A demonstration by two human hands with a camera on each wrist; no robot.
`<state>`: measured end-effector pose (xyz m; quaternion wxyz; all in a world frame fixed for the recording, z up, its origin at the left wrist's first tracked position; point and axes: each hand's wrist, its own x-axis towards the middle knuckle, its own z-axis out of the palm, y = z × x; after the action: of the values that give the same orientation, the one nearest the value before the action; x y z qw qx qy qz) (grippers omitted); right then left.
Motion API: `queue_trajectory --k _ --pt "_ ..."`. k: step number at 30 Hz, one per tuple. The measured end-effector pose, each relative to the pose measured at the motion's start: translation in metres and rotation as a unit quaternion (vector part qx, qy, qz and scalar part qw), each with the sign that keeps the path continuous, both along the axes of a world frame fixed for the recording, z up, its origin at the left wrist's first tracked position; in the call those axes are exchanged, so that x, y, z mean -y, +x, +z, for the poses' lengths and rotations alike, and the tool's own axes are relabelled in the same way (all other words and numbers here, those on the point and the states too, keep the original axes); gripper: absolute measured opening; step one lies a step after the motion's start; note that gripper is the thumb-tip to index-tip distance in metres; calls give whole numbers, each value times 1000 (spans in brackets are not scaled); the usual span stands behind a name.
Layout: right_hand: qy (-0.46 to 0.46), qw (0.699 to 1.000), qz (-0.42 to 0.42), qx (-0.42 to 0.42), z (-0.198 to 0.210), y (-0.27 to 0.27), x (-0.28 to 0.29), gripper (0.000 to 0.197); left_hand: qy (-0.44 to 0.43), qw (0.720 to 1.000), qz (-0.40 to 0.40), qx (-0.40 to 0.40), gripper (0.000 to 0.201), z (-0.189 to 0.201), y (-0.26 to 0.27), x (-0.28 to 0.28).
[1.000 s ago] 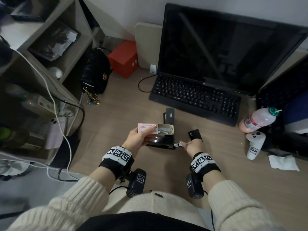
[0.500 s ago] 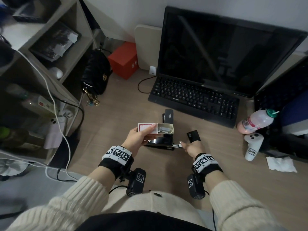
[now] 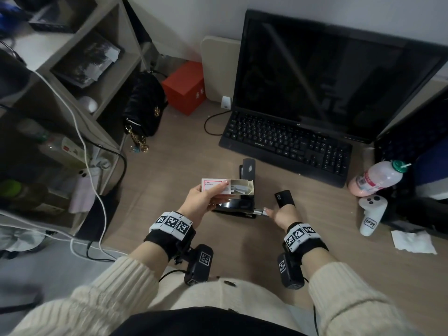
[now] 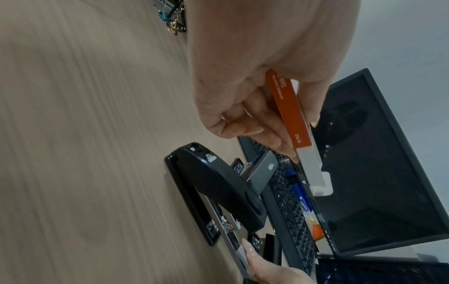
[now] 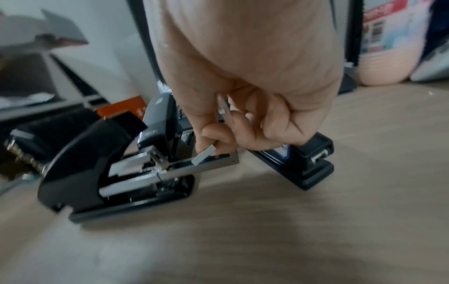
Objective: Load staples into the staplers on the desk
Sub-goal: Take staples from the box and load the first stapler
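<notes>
A person seen from above wears a cream, ribbed knit sweater with thick cuffs on the left sleeve (image 3: 114, 284) and right sleeve (image 3: 344, 292), over dark clothing at the lap. Each wrist carries a black strap topped with white blocks printed with black square codes: left wristband (image 3: 172, 225), right wristband (image 3: 300, 236). A small black camera box with its own code label hangs under each wrist, with thin black cables trailing. The fingernails are long.
</notes>
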<state>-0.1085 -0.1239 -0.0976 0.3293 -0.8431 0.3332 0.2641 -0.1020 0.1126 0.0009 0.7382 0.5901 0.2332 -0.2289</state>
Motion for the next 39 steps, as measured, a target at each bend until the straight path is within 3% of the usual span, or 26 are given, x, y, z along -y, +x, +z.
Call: queue_trajectory --k 7,19,23,30,36,39 --pt "-39 998 53 -3 3 4 -3 50 6 1000 -6 1 41 0 -1 0" --pt "-115 992 45 14 -1 -1 -19 55 8 1000 -5 2 43 -3 -1 -4" --pt "-88 995 37 30 10 -3 -18 55 4 1000 -7 1 43 -4 1 -4" --pt "50 997 -21 54 13 -8 -20 49 -18 1000 -12 -4 39 -5 5 2" --pt "-41 998 -4 49 16 -15 -10 47 -19 999 -30 3 39 -7 8 3" --pt "-42 998 17 46 15 -21 -16 45 -17 999 -34 -1 34 -7 9 4"
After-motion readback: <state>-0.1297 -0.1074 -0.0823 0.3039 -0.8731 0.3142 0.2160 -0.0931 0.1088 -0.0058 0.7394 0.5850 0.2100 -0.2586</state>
